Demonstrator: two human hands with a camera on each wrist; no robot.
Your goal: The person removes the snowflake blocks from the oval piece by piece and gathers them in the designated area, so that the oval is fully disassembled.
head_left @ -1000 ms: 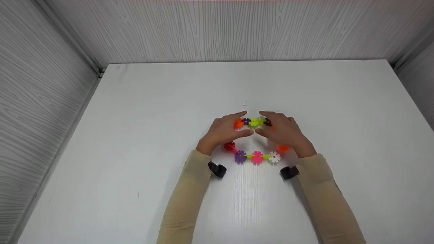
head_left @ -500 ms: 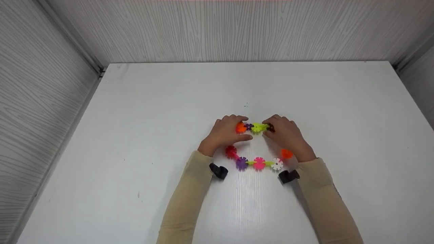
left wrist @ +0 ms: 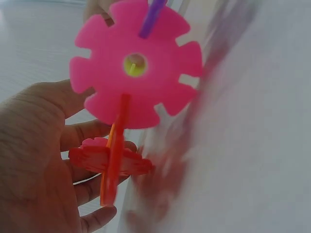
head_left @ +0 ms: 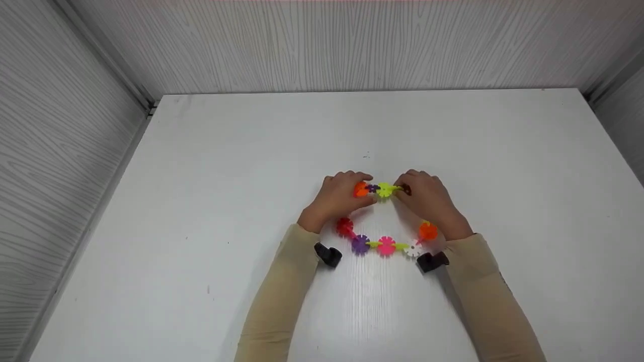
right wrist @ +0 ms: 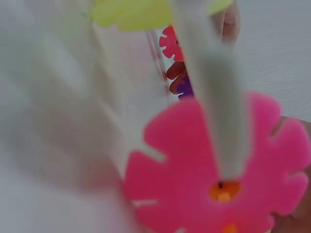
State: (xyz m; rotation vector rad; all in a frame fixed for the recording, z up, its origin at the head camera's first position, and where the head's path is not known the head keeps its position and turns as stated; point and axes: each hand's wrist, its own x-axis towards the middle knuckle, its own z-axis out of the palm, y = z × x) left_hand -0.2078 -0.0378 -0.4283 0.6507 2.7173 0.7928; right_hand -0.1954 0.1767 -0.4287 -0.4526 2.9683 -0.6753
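Notched plastic flower discs, slotted together into a multicoloured ring [head_left: 386, 246], stand on the white table. My left hand [head_left: 338, 195] curves loosely around the ring's far left part, with an orange disc [head_left: 360, 189] between thumb and forefinger. In the left wrist view, the fingers [left wrist: 92, 189] are spread behind red and orange discs, and a large pink disc [left wrist: 136, 63] is close to the camera. My right hand [head_left: 426, 198] pinches the ring's far right part at a dark brown disc [head_left: 406, 189], beside a yellow-green disc [head_left: 384, 190]. The right palm hides neighbouring discs.
The white table [head_left: 226, 151] stretches away on all sides of the ring. A grey wood-grain panel [head_left: 322, 45] rises behind it, with another panel [head_left: 65, 166] on the left. Black wrist-camera mounts [head_left: 328, 255] sit at the inner sides of both cuffs.
The right fingertips have closed on the brown disc. Both hands have come slightly nearer and to the right with the ring. The near orange disc shows more fully.
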